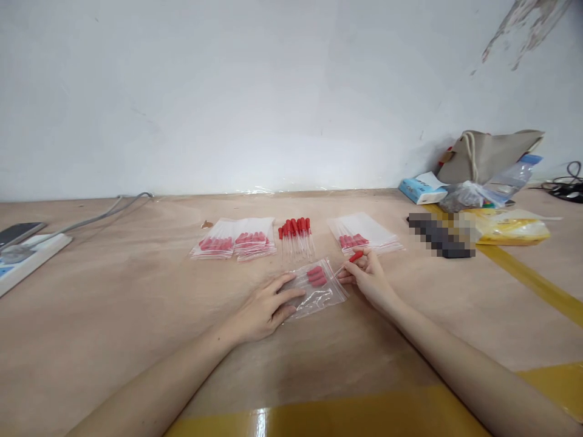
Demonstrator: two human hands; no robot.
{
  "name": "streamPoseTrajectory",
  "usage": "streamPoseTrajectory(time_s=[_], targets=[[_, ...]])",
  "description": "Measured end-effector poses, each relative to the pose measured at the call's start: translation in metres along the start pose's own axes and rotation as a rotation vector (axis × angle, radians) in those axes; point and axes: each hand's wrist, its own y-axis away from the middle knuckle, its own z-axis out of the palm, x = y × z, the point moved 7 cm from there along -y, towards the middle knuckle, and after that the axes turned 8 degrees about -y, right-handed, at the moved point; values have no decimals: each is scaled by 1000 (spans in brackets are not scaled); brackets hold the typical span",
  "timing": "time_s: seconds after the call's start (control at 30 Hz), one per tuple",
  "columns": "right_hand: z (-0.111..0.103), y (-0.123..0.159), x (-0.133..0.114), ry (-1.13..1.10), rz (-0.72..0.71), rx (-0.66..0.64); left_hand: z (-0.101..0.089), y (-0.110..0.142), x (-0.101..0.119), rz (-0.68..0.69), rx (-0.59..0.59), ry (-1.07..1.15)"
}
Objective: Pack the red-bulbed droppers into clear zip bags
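Note:
A clear zip bag (324, 298) with a few red-bulbed droppers inside lies on the table in front of me. My left hand (266, 306) rests on its left side, fingers spread over the plastic. At the bag's right end, my right hand (368, 279) pinches a dropper (356, 257) by its red bulb, its thin clear stem pointing toward the bag's edge. Just beyond, a row of loose droppers (295, 229) lies side by side. Filled bags (232, 238) are stacked to their left, and another stack of bags (364, 232) lies to their right.
Along the left edge are a phone (20, 233) and a white power strip (39, 262) with a grey cable (98, 220). At the right stand a blue box (421, 189), a beige bag (494, 159), a yellow packet (510, 227) and a blurred dark object (439, 235). A wall (273, 97) rises behind.

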Motion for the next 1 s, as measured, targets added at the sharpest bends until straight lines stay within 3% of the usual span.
streamPoseTrajectory(time_s=[0.1,0.3,0.5,0.63,0.77,0.9,1.0], targets=[[-3,0,-1,-52,36,-18,-1,-1,0,-9,-8,10],[-5,6,-3,72,186,-225,-1,-1,-1,-36,-29,32],[8,7,-7,531,-12,-453,-1,-1,-1,-34,-36,31],[17,7,1,491,21,-552,-1,-2,-1,-33,-37,27],[19,10,4,343,123,-593,-1,-2,-1,-27,-35,27],[18,16,3,384,198,-638,0,-1,-1,-26,-27,21],[13,6,-1,469,176,-520,0,-1,-1,-20,-18,30]])
